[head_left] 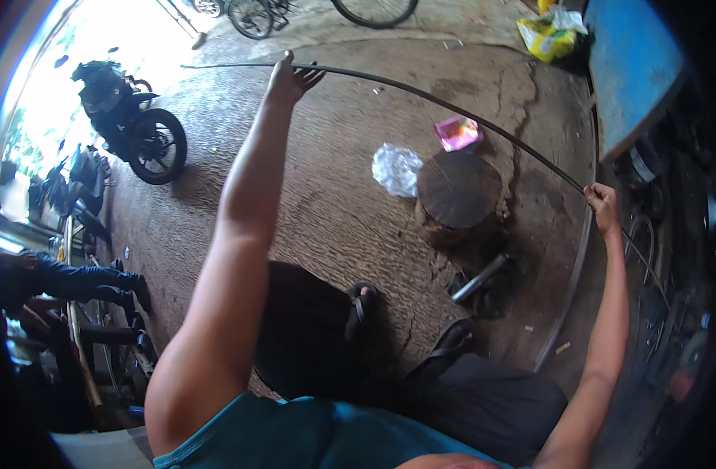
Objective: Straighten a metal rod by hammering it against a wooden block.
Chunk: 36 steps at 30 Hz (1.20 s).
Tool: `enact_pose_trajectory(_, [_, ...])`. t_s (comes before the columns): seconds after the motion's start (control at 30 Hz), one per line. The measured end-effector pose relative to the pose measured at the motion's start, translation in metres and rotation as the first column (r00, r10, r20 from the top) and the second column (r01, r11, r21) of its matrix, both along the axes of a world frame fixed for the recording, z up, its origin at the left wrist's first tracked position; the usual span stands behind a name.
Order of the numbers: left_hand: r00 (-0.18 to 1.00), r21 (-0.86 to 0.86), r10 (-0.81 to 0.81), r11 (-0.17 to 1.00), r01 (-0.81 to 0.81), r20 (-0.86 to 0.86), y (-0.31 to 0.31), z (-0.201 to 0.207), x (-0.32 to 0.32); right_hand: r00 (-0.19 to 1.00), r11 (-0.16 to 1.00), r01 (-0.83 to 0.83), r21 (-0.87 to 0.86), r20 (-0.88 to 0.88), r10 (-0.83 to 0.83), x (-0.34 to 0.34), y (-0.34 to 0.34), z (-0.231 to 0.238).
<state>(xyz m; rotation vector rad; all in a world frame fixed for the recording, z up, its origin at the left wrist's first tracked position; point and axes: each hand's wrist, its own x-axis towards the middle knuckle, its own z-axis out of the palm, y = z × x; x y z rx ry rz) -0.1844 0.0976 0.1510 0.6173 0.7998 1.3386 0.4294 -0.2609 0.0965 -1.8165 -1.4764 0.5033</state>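
Note:
A long, thin dark rod (pixel 444 102) arcs across the view, from the far left down to the right side. Far out in front, my left hand (pixel 294 76) is open with its fingers stretched, and the rod lies against it between thumb and fingers. On the right, my right hand (pixel 603 205) is closed around the rod. Beyond that grip, the rod's thin end runs down among dim clutter. Whether it is solid or hollow, I cannot tell. Below the arc stands a round wooden stump (pixel 460 187).
Beside the stump lie a clear plastic bag (pixel 397 169), a pink packet (pixel 458 134) and a metal bar (pixel 480 278). A blue panel (pixel 631 62) and a yellow bag (pixel 547 41) stand far right. A motorbike (pixel 131 117) is parked left, near a seated person's legs (pixel 92 281).

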Motion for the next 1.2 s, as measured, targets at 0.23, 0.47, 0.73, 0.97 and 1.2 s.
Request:
enact_pose_trajectory(0.23, [0.936,-0.319,-0.167,0.946,0.064,-0.309,-0.057,-0.116,0.058,0.986,0.98,0.107,-0.167,0.147,-0.083,0.069,-0.071,-0.08])
enact_pose_trajectory(0.47, [0.894,-0.45,-0.297,0.884,0.126,-0.334,-0.107,-0.162,0.103,0.96,0.927,0.266,-0.265,0.163,-0.229,0.115,-0.112,-0.121])
enact_pose_trajectory(0.73, [0.853,-0.453,-0.377,0.87,0.193,-0.36,-0.116,-0.154,0.104,0.861,0.928,0.361,-0.09,0.414,-0.295,0.078,-0.108,-0.096])
enact_pose_trajectory(0.97, [-0.507,-0.389,-0.201,0.872,0.297,-0.838,-0.119,-0.114,0.09,0.917,0.975,0.22,-0.038,0.35,-0.193,-0.088,-0.101,-0.117])
enact_pose_trajectory(1.2, [-0.23,-0.051,0.254,0.559,0.827,-0.939,-0.102,-0.128,0.107,0.735,0.458,0.004,-0.889,-0.308,-0.604,-0.217,-0.091,-0.19])
